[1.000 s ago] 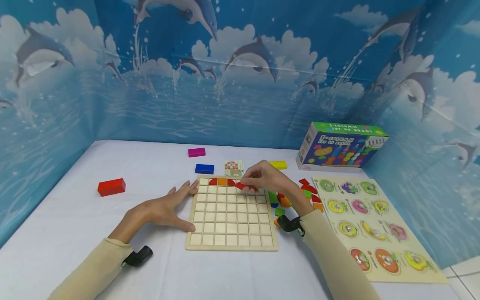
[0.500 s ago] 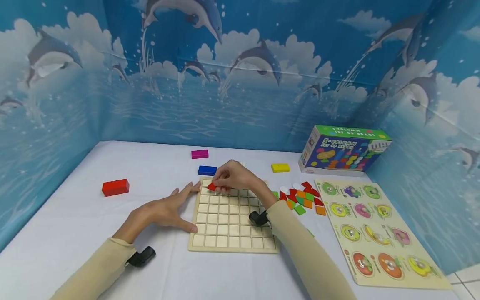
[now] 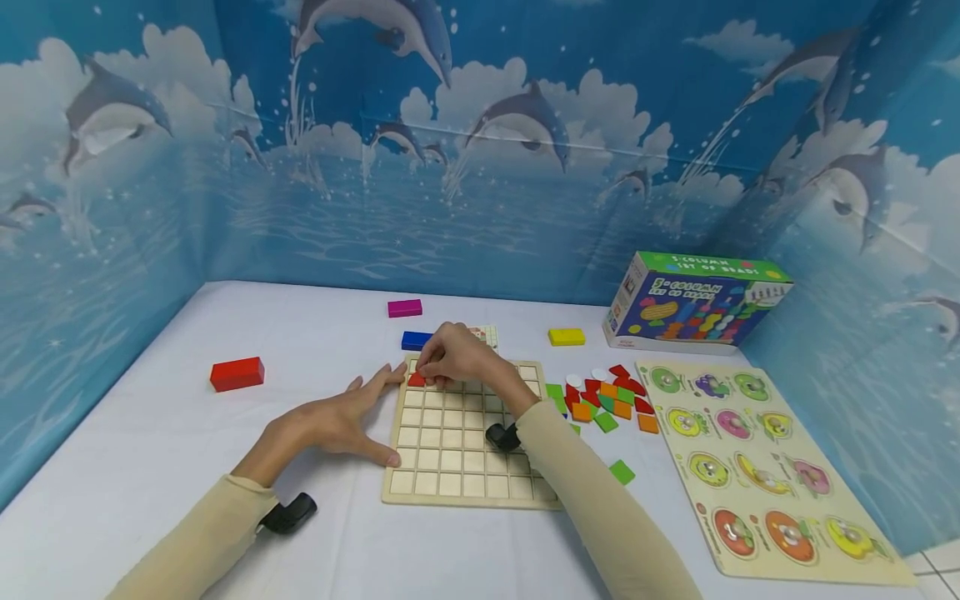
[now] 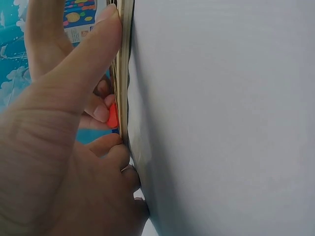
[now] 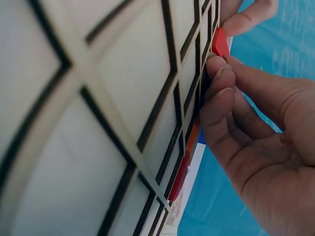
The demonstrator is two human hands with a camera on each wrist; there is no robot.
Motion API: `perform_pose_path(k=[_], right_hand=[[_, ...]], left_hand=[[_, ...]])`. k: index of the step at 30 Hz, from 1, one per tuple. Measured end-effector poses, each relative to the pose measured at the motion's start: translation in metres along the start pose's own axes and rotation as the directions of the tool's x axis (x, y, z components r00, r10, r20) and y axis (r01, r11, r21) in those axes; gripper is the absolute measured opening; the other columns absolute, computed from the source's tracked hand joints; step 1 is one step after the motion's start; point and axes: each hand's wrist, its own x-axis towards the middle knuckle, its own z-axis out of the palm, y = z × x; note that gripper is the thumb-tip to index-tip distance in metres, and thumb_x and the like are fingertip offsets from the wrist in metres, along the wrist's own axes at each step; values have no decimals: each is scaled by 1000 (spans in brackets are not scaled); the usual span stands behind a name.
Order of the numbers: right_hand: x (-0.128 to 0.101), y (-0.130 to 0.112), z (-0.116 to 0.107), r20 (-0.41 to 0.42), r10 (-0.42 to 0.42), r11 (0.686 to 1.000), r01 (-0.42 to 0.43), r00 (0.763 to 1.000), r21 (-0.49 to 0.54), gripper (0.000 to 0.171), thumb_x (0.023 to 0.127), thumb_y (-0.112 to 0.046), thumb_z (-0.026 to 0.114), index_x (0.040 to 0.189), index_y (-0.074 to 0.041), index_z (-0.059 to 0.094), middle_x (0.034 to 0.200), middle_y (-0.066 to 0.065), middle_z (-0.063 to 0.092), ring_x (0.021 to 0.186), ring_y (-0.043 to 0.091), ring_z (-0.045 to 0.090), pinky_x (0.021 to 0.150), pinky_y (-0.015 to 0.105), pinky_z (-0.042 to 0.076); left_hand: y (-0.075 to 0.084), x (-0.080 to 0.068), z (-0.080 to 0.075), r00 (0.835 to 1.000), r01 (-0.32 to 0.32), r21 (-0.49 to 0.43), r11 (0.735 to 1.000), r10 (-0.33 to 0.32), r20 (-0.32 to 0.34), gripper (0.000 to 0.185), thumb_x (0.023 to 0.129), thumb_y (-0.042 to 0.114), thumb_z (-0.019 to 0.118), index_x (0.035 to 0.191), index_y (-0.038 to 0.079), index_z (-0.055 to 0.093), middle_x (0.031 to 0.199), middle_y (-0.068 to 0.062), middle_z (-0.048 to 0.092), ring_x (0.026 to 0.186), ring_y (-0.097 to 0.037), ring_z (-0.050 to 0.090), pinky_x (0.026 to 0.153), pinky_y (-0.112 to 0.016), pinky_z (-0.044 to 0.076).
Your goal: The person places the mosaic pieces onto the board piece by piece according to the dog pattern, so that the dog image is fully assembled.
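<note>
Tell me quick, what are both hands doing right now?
Left hand: open, fingers flat against the wooden grid board edge.
Right hand: pinching a red tile at the board's far-left corner.

Both arms are in long beige sleeves (image 3: 600,500), bare hands, with a small black camera (image 3: 288,513) strapped under each wrist.

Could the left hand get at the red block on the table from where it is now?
Probably yes: the left hand rests flat against the wooden board's edge, holding nothing, and only bare tablecloth lies between it and the red block.
</note>
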Motion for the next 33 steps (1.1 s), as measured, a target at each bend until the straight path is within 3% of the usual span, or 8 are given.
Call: perform_pose_path(k=[14,22,28,33], right_hand=[[-8,1,0,-8,34,999,-34,999,0,11,100,-3,76,106,0,85,80,8,80,64,15,74,65,27,64],[-12,5,-1,3,26,1000,-26,1000,11,11,101,-4,76,103,-1,86,83,7,81,66,13,73,64,26,62],[-24,8,-13,-32,-92,996,93,995,17,19,103,-6,73,118,3,81,89,13,82,71,24,76,69,26,62],[-60,24,-42,-87,-168,986,169,982,6,25,102,-6,75,124,5,78,96,17,81,80,34,77,73,31,64]], left_hand=[[3,4,2,1000,22,30,999,-22,9,141,74,59,96,175,27,3,182,-12,4,161,-59,1,120,-84,16],[5,6,3,1000,22,27,999,-22,14,142,73,59,96,175,26,3,182,-12,5,162,-58,1,121,-84,15],[3,3,3,1000,16,35,999,-17,10,141,75,58,96,175,25,2,182,-13,5,161,-58,1,121,-83,14],[3,1,2,1000,-4,34,999,4,-4,142,75,55,97,175,23,2,181,-16,6,163,-55,0,125,-78,10]])
